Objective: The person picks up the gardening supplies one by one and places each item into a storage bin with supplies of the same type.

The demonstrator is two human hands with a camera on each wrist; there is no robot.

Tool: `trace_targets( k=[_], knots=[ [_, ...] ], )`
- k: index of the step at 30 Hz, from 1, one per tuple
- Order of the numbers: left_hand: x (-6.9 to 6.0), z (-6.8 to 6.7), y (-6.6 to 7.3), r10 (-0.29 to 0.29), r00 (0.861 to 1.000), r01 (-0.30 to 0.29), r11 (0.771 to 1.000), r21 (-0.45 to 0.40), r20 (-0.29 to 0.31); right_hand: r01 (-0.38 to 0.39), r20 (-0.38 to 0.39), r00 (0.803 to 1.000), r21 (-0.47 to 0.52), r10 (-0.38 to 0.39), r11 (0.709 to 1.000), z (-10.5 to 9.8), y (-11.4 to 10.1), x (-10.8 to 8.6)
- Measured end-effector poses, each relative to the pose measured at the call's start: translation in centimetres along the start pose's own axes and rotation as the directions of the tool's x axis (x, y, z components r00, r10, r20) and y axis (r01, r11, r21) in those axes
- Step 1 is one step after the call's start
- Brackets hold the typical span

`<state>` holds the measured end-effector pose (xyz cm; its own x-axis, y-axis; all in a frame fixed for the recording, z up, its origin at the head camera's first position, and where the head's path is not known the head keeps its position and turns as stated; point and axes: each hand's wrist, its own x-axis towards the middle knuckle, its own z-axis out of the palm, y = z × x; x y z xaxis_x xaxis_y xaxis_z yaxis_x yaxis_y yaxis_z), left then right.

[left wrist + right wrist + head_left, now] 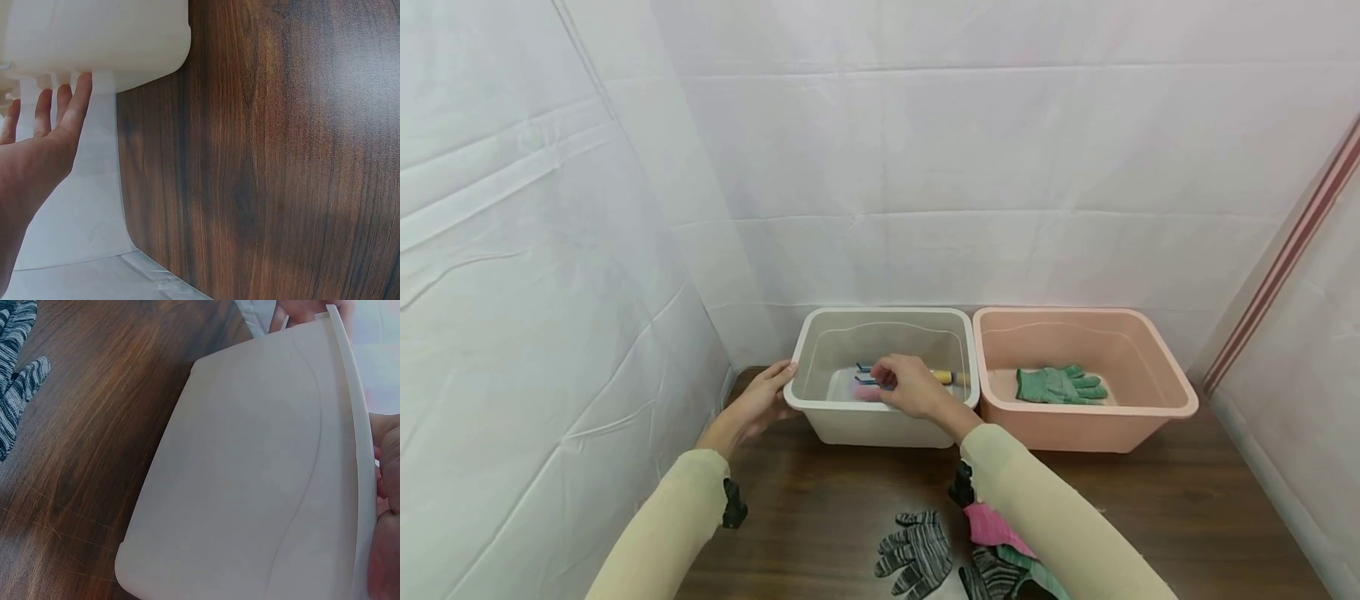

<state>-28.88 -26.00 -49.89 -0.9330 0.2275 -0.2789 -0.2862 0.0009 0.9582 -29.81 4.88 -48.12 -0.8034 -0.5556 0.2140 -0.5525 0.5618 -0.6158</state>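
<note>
My left hand point(763, 400) holds the left rim of the white plastic bin point(880, 425), its thumb at the rim. In the left wrist view the fingers point(78, 103) reach under that rim. My right hand point(910, 386) is inside the bin with curled fingers, beside a thin blue hooked piece point(867, 382). Whether it pinches this piece is hidden. Another blue hooked tip point(863, 367), a yellow handle-like part point(942, 377) and something pink point(867, 392) lie in the bin. In the right wrist view the bin's front wall point(231, 462) hides the right fingertips.
Right beside the white bin stands a pink bin point(1075, 427) with a green glove point(1056, 385) inside. On the brown table point(820, 508) lie a striped grey glove point(917, 554), a pink cloth piece point(992, 527) and more gloves, partly under my right sleeve. White sheeting point(887, 167) encloses the table.
</note>
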Motion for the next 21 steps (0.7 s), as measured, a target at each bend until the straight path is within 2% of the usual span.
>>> trace_targets(
  k=[14,21],
  knots=[
    [0.35,0.2,0.07,-0.014,1.0,0.014,1.0,-0.003,0.006,-0.008,-0.017,1.0,-0.002,0.008,1.0,-0.07,0.06,-0.21],
    [0.58,-0.05,0.2,-0.006,1.0,0.006,1.0,0.018,0.005,0.032,-0.025,0.999,-0.073,-0.034,0.997,-0.11,-0.01,0.06]
  ],
)
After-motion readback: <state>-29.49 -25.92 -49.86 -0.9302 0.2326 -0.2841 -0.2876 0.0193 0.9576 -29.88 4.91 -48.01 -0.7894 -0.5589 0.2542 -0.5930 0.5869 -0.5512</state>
